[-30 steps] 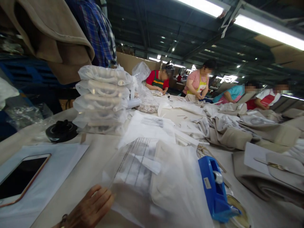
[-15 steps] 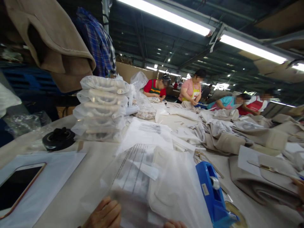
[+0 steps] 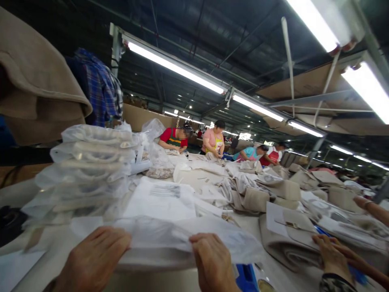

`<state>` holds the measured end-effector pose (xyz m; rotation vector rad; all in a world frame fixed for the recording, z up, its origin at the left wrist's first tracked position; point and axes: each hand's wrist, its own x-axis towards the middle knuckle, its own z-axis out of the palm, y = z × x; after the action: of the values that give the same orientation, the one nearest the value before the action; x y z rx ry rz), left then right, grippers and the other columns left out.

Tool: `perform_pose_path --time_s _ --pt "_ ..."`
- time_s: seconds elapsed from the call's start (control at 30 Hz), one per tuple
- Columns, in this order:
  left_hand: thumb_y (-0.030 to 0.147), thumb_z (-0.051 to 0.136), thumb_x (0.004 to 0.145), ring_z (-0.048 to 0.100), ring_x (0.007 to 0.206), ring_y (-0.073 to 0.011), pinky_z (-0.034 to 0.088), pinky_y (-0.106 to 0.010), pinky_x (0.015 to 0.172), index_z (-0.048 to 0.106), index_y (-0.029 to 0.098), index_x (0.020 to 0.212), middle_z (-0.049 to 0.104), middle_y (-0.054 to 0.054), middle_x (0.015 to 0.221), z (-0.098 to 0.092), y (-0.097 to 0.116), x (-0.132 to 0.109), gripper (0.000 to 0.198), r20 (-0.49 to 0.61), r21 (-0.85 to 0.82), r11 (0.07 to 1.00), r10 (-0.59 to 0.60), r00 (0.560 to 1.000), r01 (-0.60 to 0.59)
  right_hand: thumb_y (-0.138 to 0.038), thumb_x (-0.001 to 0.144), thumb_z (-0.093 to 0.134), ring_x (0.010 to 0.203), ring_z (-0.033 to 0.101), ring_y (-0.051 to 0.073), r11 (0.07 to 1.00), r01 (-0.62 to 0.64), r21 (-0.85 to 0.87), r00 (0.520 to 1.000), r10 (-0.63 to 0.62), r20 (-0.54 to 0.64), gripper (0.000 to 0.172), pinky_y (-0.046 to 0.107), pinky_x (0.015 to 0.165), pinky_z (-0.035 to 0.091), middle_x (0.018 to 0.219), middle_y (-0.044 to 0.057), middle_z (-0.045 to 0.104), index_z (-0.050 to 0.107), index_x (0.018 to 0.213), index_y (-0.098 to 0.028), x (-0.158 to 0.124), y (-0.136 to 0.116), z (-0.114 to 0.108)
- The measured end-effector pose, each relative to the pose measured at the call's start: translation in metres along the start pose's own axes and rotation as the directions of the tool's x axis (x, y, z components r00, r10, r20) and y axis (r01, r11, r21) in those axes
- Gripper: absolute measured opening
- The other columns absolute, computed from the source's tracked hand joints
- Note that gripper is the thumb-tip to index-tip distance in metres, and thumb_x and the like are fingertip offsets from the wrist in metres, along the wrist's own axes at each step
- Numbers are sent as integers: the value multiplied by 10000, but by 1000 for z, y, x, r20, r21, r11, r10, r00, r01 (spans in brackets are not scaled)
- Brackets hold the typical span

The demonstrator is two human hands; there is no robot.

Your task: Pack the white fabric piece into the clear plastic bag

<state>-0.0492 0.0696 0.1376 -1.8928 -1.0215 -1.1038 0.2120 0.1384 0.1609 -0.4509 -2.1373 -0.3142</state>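
Note:
My left hand (image 3: 94,255) is closed on the near left edge of a clear plastic bag (image 3: 158,239). My right hand (image 3: 212,257) grips the same bag farther right, fingers curled over its edge. The bag is stretched between both hands, raised at the table's near side, with a pale flat item dimly showing through it. Just behind lies a white printed sheet or bag (image 3: 161,196). To the left rises a stack of plastic-wrapped bags (image 3: 91,170). A blue tape dispenser (image 3: 247,278) is partly hidden beyond my right hand.
At the right, another person's hands (image 3: 332,251) touch a beige handbag (image 3: 291,239). A heap of beige bags (image 3: 261,190) covers the table's right side. A black tape roll (image 3: 10,225) sits far left. Several co-workers bend over the table's far end.
Both my hands have come up into view and lifted the bag's near edge, folding it up between them. The camera view has tilted upward and swung right. The phone is out of view.

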Motion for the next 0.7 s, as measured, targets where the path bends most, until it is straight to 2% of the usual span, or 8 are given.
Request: perform_pose_path --time_s 0.1,0.17,0.3,0.4,0.57,0.7 --pt "162 356 950 495 557 -123 362 -274 630 494 189 684 532 31 586 -9 -2 46 301 70 -4 997 -73 995 74 -103 848 402 615 604 117 995 -95 17 995 95 25 178 226 579 455 668 3 639 493 742 -213 29 14 -13" --pt "164 371 946 453 509 -115 337 -265 586 451 186 621 487 40 541 -10 -6 63 335 92 36 996 -86 992 83 -135 848 424 606 597 116 984 -163 70 986 160 49 170 223 575 445 659 -7 632 497 720 -219 40 23 -13" --pt "223 364 962 428 477 -107 311 -262 568 417 180 587 472 44 516 -6 -17 73 381 118 113 991 -83 990 70 -230 846 476 608 600 128 939 -293 182 952 269 145 165 229 566 436 644 -14 627 497 683 -229 53 35 -12" --pt "261 345 970 452 498 -112 318 -260 584 432 178 600 495 38 531 -2 -23 75 389 142 121 989 -102 985 85 -284 841 488 539 573 129 931 -336 141 929 303 211 181 228 516 410 574 -31 592 474 668 -234 61 37 -15" --pt "274 354 965 471 513 -114 326 -261 596 459 170 619 515 36 548 6 -30 74 376 190 127 984 -146 971 123 -277 850 463 467 536 123 957 -289 5 936 282 210 176 220 458 355 526 -47 552 429 684 -232 64 36 -8" --pt "262 322 971 465 517 -131 330 -267 587 449 180 623 520 21 557 10 -31 67 380 150 143 986 -106 983 85 -180 868 358 487 535 138 989 -105 -103 989 115 96 192 236 482 368 550 -19 543 427 693 -223 56 29 14"
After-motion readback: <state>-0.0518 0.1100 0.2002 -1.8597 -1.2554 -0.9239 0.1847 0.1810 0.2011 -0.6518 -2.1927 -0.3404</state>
